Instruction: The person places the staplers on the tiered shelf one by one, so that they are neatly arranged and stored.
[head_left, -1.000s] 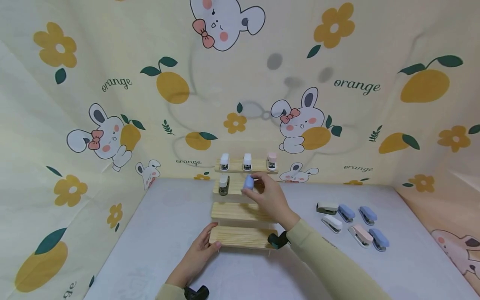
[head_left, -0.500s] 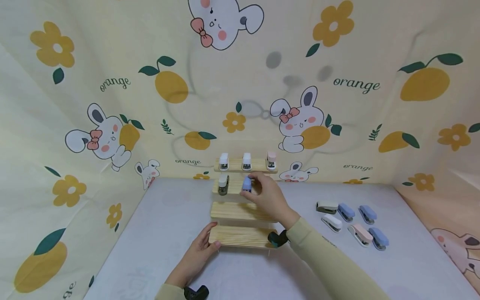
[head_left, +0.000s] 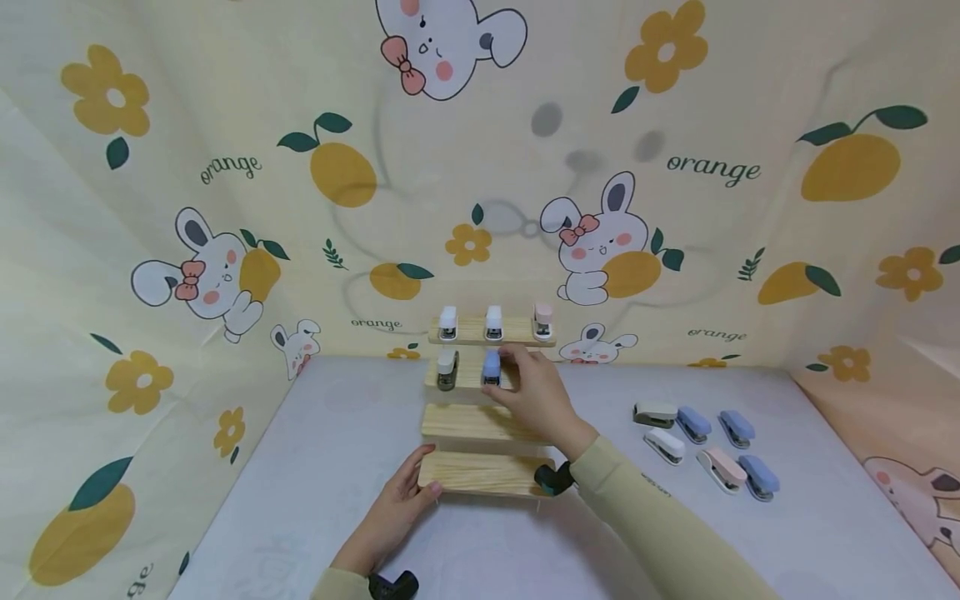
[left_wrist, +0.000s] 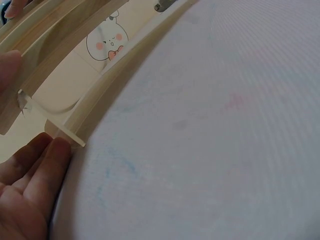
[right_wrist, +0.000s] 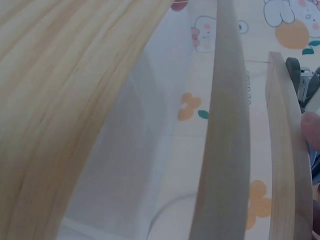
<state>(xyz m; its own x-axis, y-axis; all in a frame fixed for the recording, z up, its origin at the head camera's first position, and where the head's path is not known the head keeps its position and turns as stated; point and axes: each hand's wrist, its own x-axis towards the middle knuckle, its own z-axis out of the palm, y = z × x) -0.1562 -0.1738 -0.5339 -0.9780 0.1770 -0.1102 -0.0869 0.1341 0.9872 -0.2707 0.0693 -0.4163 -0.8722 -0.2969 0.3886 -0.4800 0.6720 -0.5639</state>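
A small blue stapler (head_left: 491,367) stands on the second tier from the top of a stepped wooden rack (head_left: 480,421). My right hand (head_left: 543,396) holds it from the right, thumb low at its front and forefinger near its top. In the right wrist view only fingertips (right_wrist: 312,130) show at the edge, by a plank. My left hand (head_left: 401,500) grips the left end of the lowest tier, thumb on top; the left wrist view has its fingers (left_wrist: 47,170) against the clear support. Left of the blue stapler stands a white stapler with a dark base (head_left: 447,369).
On the top tier are two white staplers (head_left: 447,323) and a pink stapler (head_left: 543,322). Several more lie on the table to the right: blue staplers (head_left: 759,477), a pink one, and white ones (head_left: 664,446). A patterned cloth (head_left: 465,183) hangs behind.
The blue stapler, earlier tipped with its top toward the camera, has come down upright on the tier and shifted slightly left, held by my right hand. My left hand stays on the rack.
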